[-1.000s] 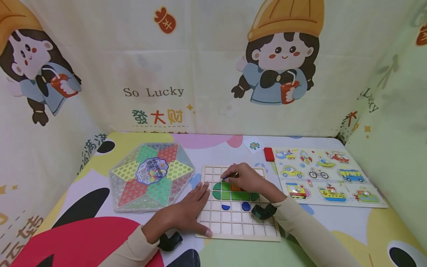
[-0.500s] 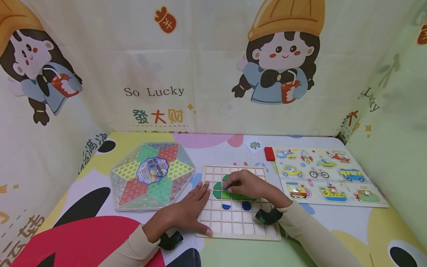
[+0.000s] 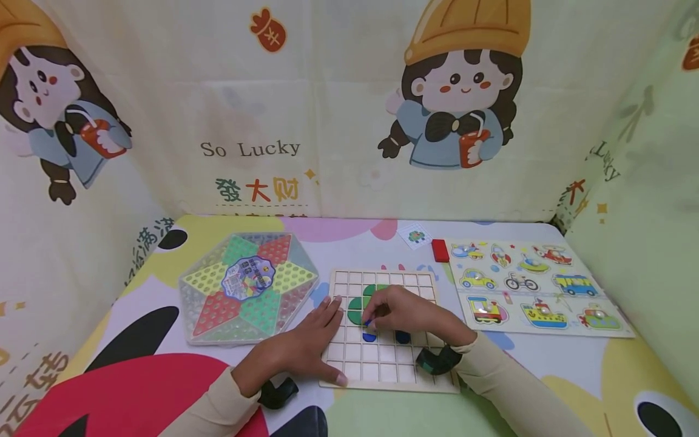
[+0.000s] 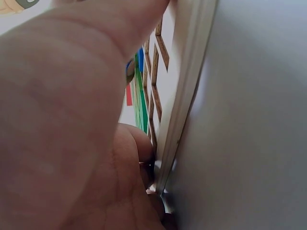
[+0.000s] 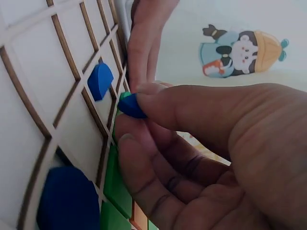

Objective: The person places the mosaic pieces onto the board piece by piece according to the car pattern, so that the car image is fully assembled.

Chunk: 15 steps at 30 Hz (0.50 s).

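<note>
My right hand pinches a small blue semicircular piece between thumb and forefinger, low over the wooden grid board. A blue semicircle lies in a square just below the pinched piece in the head view. To its right, partly covered by the right hand, is a round blue shape. Green pieces fill squares further up, with an orange piece among them in the right wrist view. My left hand rests along the board's left edge, fingers extended and thumb at the lower corner.
A hexagonal Chinese checkers box stands left of the board. To the right lies a vehicle puzzle board, with a red block at its corner. A small pattern card lies behind the grid. Printed cloth walls enclose the table.
The right hand has moved toward me across the grid, from above the green pieces down to the blue semicircle, carrying the small blue piece. The left hand stays put.
</note>
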Motion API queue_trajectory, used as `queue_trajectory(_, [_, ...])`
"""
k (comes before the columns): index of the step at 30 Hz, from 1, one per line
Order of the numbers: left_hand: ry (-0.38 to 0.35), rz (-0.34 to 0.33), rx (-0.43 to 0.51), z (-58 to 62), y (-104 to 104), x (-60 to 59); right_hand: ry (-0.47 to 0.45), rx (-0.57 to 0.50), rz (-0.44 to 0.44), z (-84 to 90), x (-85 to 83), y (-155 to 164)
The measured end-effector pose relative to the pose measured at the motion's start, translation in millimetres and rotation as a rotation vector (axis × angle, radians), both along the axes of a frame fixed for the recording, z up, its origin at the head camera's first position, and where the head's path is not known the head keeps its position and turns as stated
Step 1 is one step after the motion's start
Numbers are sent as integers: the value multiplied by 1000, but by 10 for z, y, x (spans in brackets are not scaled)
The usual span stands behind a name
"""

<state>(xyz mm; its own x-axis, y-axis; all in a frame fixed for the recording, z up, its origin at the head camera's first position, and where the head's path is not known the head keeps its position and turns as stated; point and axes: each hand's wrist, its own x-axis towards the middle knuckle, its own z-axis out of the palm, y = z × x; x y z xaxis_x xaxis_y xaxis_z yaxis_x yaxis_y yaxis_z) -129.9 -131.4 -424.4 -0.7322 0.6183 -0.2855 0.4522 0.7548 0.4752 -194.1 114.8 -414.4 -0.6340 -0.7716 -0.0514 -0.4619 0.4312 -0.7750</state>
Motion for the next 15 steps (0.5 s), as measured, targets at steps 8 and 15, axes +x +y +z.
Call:
queue_trajectory(8, [1,-4,9,-3,-11,-2,44,83,7,-14,46,-35])
queue_trajectory(15, [-5,-5,21,-3,-29,-14,95,109,8,-20,40,-58])
